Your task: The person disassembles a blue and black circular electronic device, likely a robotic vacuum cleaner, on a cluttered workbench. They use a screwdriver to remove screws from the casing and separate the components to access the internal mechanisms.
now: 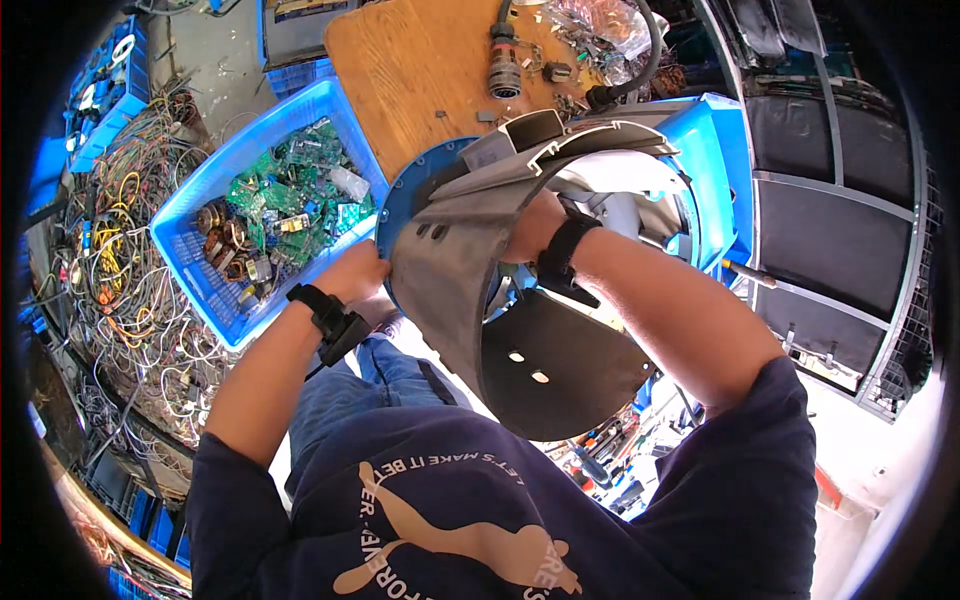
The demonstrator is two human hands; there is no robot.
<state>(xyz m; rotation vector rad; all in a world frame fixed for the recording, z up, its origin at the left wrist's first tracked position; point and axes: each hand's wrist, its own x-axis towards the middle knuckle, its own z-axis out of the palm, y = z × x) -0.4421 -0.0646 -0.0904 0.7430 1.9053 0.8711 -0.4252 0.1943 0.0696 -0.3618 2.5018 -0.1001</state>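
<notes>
A large grey curved plastic housing (440,265) with bent panels is in front of me, over a blue round-edged part (404,185). My left hand (357,272) is closed at the housing's left edge, its fingertips partly hidden there. My right hand (535,228) reaches inside the curve, and the panel hides most of its fingers, so I cannot tell what they touch. Below it hangs a dark curved panel (560,365) with two slots. Both wrists wear black bands.
To the left stands a blue crate (165,228) of green circuit boards. Tangled cables (130,290) heap beyond it. A wooden table (410,70) carries a thick cable with a metal connector (504,72) and scraps. Tools (600,465) lie low on the right, near a dark-panelled metal frame (830,230).
</notes>
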